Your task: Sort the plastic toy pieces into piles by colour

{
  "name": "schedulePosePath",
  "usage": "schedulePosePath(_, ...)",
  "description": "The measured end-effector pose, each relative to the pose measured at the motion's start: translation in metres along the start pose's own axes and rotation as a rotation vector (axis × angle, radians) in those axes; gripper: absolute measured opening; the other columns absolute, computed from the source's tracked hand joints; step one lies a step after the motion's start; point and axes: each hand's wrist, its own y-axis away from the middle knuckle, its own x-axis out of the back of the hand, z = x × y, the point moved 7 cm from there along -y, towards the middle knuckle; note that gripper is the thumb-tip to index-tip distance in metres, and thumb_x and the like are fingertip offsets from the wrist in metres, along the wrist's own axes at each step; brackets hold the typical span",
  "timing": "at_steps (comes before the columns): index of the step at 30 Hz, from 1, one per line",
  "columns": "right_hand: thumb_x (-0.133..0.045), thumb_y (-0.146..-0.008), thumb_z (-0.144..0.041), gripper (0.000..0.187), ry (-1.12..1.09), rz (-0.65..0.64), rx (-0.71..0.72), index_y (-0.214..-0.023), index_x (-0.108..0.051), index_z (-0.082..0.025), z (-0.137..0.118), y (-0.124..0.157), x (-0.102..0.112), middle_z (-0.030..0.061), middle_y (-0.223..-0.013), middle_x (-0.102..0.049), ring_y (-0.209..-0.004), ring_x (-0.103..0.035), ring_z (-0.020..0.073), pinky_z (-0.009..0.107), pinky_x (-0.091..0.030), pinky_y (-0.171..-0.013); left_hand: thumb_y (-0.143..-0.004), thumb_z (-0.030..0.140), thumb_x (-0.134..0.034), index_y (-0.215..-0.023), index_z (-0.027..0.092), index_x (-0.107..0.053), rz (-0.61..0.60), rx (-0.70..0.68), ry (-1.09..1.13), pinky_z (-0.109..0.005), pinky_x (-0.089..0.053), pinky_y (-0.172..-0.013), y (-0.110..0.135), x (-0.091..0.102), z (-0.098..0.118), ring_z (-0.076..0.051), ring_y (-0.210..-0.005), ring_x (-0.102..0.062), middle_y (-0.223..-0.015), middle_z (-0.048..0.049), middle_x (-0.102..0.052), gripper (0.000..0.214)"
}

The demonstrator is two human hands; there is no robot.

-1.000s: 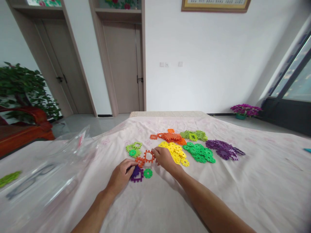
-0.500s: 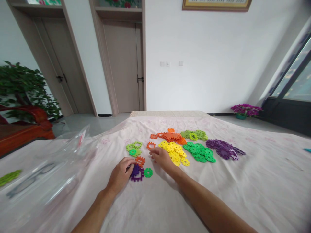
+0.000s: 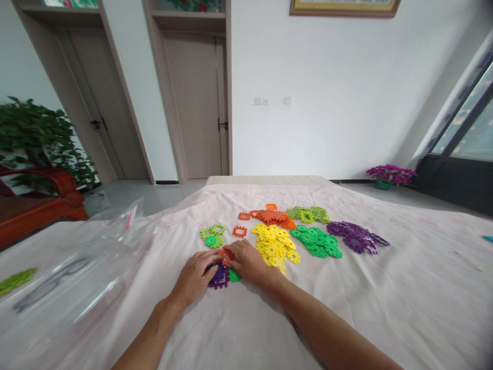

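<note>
Flat plastic interlocking pieces lie sorted by colour on a pale pink cloth (image 3: 346, 308). My left hand (image 3: 192, 281) rests with curled fingers on a purple frame piece (image 3: 220, 277). My right hand (image 3: 247, 263) is right beside it, fingertips pinched on a small orange piece (image 3: 226, 254). A green round piece (image 3: 234, 277) peeks out under my right hand. An orange square frame (image 3: 239, 232) lies alone farther back, next to a few light green pieces (image 3: 212, 237). Behind sit piles of yellow (image 3: 274, 243), orange (image 3: 271, 216), light green (image 3: 308, 214), green (image 3: 316, 242) and purple (image 3: 354, 236).
A crumpled clear plastic bag (image 3: 77, 267) lies at the left, with light green pieces (image 3: 15, 280) near the left edge. Beyond the cloth are a wooden chair (image 3: 34, 205), a leafy plant (image 3: 38, 139), two doors and a pot of purple flowers (image 3: 389, 174).
My right hand let go of the orange square frame, which now lies farther back, then drew back leftward onto the small orange piece beside my left hand. The left hand barely moved.
</note>
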Motion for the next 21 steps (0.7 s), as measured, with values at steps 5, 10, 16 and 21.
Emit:
schedulePosePath(5,-0.076,-0.070,-0.025,0.059,-0.222,0.082,-0.204,-0.126,-0.060,-0.019,0.018,0.001,-0.006,0.0071,-0.107,-0.063,-0.087,-0.060,0.0175,0.026,-0.047,-0.076,-0.089,0.028,-0.050,-0.118,0.027,-0.067,-0.003,0.016,0.066,-0.041,-0.039,-0.108,0.000,0.000,-0.002,-0.021,-0.124,-0.053,-0.132,-0.0045,-0.061,0.034)
schedulePosePath(10,-0.067,-0.076,-0.023,0.036,-0.376,0.149,-0.339,-0.111,-0.069,-0.019,0.039,-0.005,-0.003,0.0032,-0.093,-0.069,-0.078,-0.062,0.0164,0.024,-0.047,-0.068,-0.092,0.029,-0.046,-0.115,0.025,-0.068,0.059,0.053,0.162,-0.039,-0.041,-0.107,0.000,0.002,-0.009,-0.020,-0.121,-0.056,-0.127,-0.0062,-0.063,0.032)
schedulePosePath(16,-0.060,-0.079,-0.017,0.029,-0.154,0.213,-0.368,-0.106,-0.069,-0.018,0.070,-0.032,0.030,0.0038,-0.095,-0.070,-0.082,-0.062,0.0168,0.024,-0.045,-0.074,-0.091,0.029,-0.047,-0.103,0.023,-0.071,0.112,0.087,0.189,-0.038,-0.045,-0.102,-0.001,0.006,-0.014,-0.020,-0.111,-0.061,-0.116,-0.0062,-0.068,0.028)
schedulePosePath(21,-0.070,-0.075,-0.028,0.028,0.147,-0.002,-0.382,-0.101,-0.068,-0.016,0.087,-0.060,0.029,0.0085,-0.101,-0.069,-0.097,-0.061,0.0226,0.027,-0.042,-0.081,-0.090,0.027,-0.047,-0.099,0.022,-0.071,0.159,0.108,0.194,-0.036,-0.046,-0.100,0.001,0.009,-0.017,-0.019,-0.107,-0.063,-0.111,-0.0058,-0.069,0.026)
